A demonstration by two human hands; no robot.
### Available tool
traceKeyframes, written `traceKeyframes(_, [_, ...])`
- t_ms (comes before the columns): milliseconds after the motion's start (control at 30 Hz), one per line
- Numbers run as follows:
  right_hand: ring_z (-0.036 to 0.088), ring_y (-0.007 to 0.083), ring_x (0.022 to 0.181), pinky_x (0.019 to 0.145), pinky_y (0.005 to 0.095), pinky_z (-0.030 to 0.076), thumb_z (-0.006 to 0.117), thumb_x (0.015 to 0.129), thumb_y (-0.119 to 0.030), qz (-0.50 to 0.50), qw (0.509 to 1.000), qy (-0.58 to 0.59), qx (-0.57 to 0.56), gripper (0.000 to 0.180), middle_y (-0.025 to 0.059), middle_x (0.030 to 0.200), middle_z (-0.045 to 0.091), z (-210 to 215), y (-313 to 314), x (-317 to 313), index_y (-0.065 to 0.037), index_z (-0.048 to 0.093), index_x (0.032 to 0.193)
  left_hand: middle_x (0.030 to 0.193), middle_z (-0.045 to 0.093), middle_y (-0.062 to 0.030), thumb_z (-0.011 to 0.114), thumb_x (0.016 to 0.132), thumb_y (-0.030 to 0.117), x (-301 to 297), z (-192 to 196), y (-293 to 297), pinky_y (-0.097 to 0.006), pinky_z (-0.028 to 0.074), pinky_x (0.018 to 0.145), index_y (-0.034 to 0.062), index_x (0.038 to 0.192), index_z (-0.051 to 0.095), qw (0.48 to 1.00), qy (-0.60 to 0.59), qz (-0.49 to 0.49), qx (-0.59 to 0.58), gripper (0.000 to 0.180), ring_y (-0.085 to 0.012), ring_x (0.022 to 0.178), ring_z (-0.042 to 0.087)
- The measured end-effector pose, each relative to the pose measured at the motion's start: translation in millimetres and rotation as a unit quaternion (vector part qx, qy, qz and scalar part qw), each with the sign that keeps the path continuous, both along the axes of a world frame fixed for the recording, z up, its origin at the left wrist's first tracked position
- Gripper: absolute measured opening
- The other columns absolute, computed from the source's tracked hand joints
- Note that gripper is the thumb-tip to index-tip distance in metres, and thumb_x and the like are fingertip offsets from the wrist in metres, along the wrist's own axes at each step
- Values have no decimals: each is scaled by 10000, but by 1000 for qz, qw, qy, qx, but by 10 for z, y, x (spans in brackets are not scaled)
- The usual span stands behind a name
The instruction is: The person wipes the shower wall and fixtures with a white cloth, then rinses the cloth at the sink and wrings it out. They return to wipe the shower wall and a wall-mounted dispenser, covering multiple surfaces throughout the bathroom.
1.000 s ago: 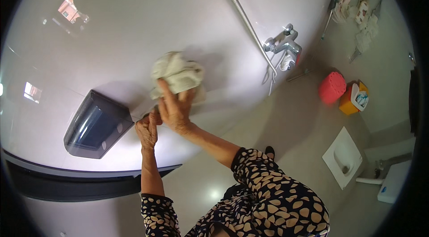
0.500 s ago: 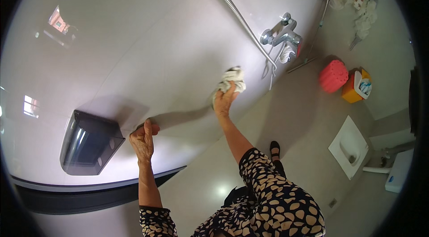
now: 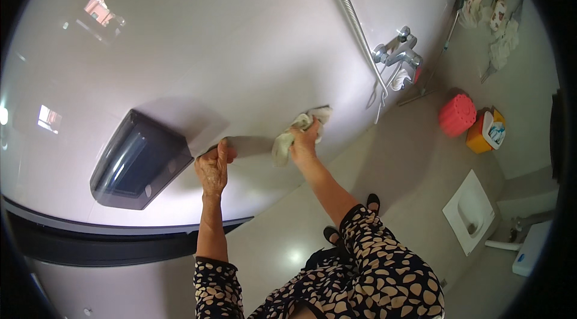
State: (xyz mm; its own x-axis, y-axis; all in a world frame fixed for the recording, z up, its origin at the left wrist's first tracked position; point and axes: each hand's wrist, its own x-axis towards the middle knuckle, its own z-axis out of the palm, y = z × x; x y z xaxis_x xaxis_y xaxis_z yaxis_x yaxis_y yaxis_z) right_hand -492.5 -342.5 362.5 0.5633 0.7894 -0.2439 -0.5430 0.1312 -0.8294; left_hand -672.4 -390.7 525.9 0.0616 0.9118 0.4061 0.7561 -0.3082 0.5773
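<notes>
My right hand [image 3: 306, 139] presses a crumpled whitish cloth [image 3: 299, 129] against the pale, glossy wall [image 3: 252, 60], its fingers closed around the cloth. A loose end of the cloth hangs down to the left of the hand. My left hand [image 3: 212, 170] is closed, thumb up and fingers curled, at the wall just right of a dark wall-mounted dispenser [image 3: 141, 162]. What it may hold is hidden. Up and right of the cloth, a chrome mixer tap [image 3: 399, 51] sits on the wall with a metal shower hose [image 3: 351, 12] running up from it.
A red ribbed bucket [image 3: 457, 116] and a yellow bin [image 3: 484, 132] stand in the far right corner. A white squat toilet [image 3: 470, 211] is set in the floor at right, near a white cistern [image 3: 532, 250]. Cloths [image 3: 502, 36] hang on the right wall. A dark ledge [image 3: 120, 247] runs below the dispenser.
My right hand and the cloth have moved down, away from the tap, and the cloth has spread wider. The view has shifted, and both my shoes now show on the floor.
</notes>
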Motion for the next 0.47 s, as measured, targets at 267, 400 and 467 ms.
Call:
traceKeyframes(267, [334,398,1125,944,477,370,563,732,33,-21,833,-509,217,591,180,1247,306,1479,-443,-544,-155,460,1283,532,615,-39,441,947,427,-158,-81,-12,-320,462,546,61,617,679,1000,22,10,11,547,-191,498,598])
traceKeyframes(400, [354,411,1105,958,548,320,669,707,-76,-123,637,-697,305,553,134,1156,408,1958,-67,-382,-255,563,1219,515,608,-29,454,936,445,-122,-115,16,-311,476,568,86,616,692,1000,8,20,-13,536,-183,516,609])
traceKeyframes(467, [345,418,1135,977,547,305,684,712,-104,-150,594,-718,331,559,120,1155,421,2198,129,-326,-266,558,1232,517,614,-19,466,928,454,-125,-18,-41,-299,491,638,96,615,699,999,26,31,-9,530,-171,527,613])
